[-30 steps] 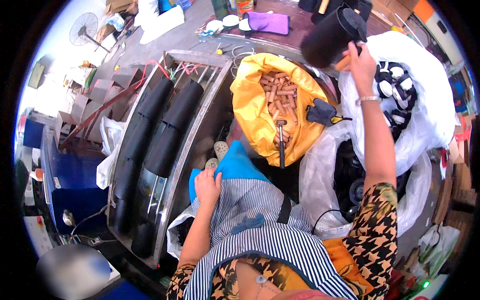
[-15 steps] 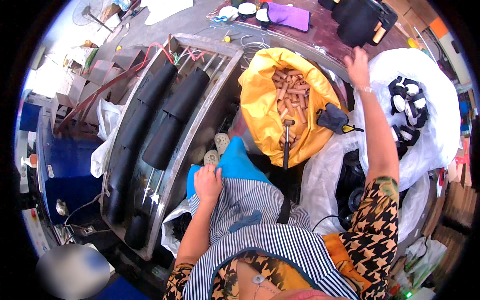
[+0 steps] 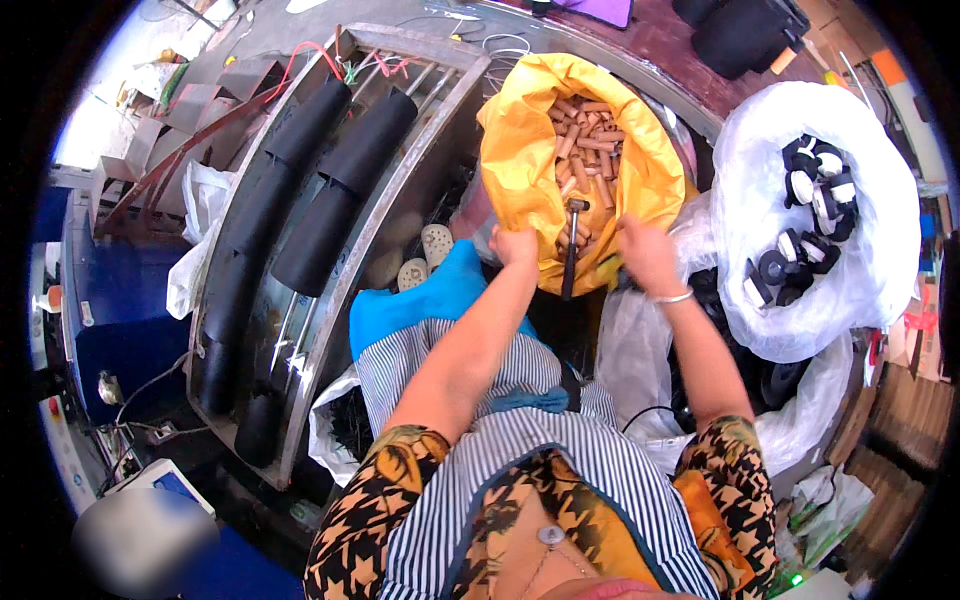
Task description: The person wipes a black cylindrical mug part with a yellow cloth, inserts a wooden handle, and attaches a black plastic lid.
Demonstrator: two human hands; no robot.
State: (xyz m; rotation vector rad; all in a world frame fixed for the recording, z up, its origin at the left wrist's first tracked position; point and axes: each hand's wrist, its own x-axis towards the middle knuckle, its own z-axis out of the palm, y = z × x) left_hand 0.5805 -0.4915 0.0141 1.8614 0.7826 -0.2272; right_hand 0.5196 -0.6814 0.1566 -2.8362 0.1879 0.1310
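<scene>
My left hand (image 3: pixel 515 246) is closed at the lower left rim of a yellow sack (image 3: pixel 520 130); whether it grips the rim or something else is hidden. At the sack's lower right rim, my right hand (image 3: pixel 650 256) is blurred, its fingers curled down with a small yellow piece by them. What it holds is unclear. Many short tan cylinders (image 3: pixel 597 145) fill the sack. Between my hands a hammer (image 3: pixel 571 250) lies across the sack's front, head up and dark handle towards me.
A white plastic bag (image 3: pixel 735 200) with black-and-white wheel-like parts (image 3: pixel 820 195) stands at right. Left is a metal-framed trough (image 3: pixel 365 225) with long black rollers (image 3: pixel 345 185). Behind is a dark red table (image 3: pixel 650 60) with a black container (image 3: pixel 745 45).
My right hand has come back from the far table to the sack. My left hand has left my lap for the sack's rim. The dark, yellow-edged cloth item no longer shows on the rim.
</scene>
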